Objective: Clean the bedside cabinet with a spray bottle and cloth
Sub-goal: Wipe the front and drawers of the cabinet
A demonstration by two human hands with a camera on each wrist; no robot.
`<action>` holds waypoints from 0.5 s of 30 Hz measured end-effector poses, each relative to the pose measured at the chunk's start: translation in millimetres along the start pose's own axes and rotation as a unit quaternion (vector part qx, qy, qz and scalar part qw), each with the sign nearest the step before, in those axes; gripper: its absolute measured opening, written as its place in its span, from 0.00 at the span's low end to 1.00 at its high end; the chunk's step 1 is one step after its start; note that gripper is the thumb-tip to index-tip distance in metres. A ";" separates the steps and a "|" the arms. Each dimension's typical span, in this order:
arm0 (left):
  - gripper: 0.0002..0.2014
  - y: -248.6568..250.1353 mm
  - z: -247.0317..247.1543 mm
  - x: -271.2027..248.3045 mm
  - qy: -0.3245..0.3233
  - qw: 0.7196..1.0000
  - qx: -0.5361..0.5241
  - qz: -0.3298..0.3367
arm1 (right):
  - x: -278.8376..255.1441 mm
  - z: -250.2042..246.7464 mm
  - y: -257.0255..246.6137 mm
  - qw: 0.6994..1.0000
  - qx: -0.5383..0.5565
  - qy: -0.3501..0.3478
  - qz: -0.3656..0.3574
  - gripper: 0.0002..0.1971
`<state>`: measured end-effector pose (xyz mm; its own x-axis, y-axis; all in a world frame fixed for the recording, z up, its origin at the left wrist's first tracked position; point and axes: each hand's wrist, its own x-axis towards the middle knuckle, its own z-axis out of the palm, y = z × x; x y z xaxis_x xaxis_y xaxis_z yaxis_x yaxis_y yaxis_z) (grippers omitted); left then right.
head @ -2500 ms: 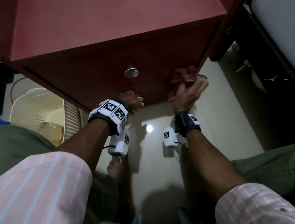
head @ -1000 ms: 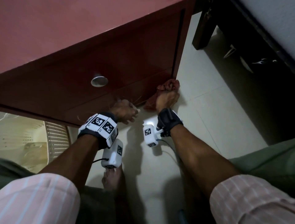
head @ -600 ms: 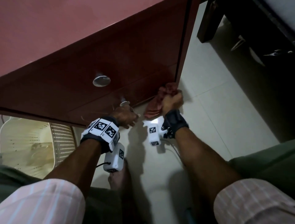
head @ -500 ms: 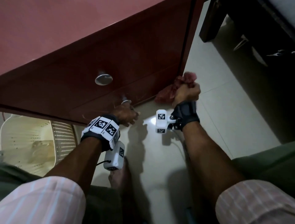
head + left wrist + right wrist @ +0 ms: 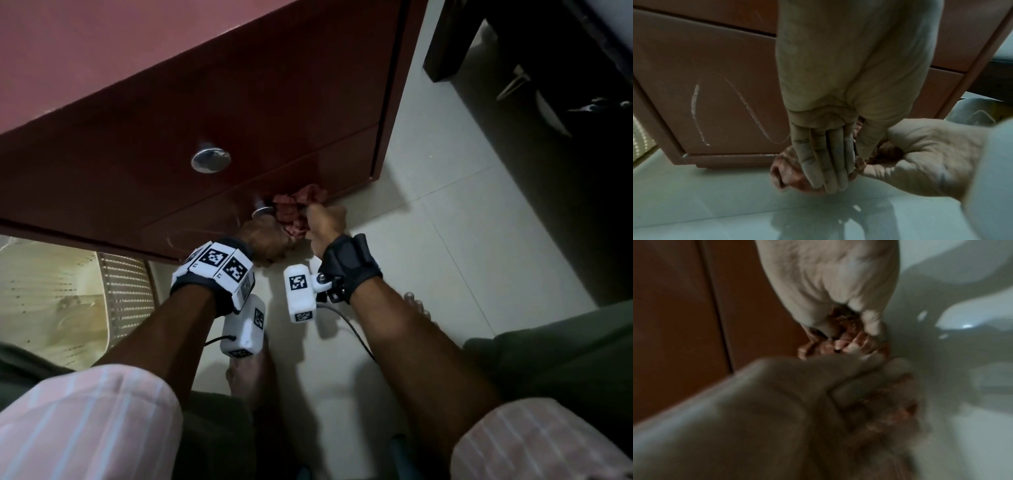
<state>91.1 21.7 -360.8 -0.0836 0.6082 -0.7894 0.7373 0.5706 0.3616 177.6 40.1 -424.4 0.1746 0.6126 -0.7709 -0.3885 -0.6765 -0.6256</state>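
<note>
Both the left hand (image 5: pixel 265 240) and right hand (image 5: pixel 323 222) clench fingers round the red cloth (image 5: pixel 294 214); no legible writing

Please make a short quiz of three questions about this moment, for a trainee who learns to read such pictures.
1. True or false: only the right hand holds the red cloth.
2. Which drawer of the bedside cabinet is the cloth in front of? A) upper B) lower
3. Fill in: the pale curved scratch marks lie on the ____ drawer front.

Key
1. False: the left hand grips the cloth too, fingers curled round it.
2. B, beside the lower knob.
3. lower
</note>
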 end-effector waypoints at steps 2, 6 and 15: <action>0.04 0.2 -0.7 -1.7 -0.011 1.000 -0.024 0.002 | 5.9 -20.1 -18.7 0.991 0.007 0.124 -0.040 0.10; 0.06 -1.7 -1.3 -2.0 -0.005 0.998 -0.057 -0.002 | 37.2 -58.9 -67.1 0.943 0.149 0.266 -0.136 0.22; 0.10 -9.2 -6.2 -4.3 -0.019 0.999 -0.023 -0.020 | 6.6 -10.0 -18.5 0.996 -0.019 0.044 -0.075 0.13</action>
<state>80.6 17.3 -357.7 -0.0865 0.5637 -0.8214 0.7021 0.6194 0.3512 195.0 52.6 -419.2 0.3076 0.6709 -0.6747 -0.3184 -0.5957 -0.7374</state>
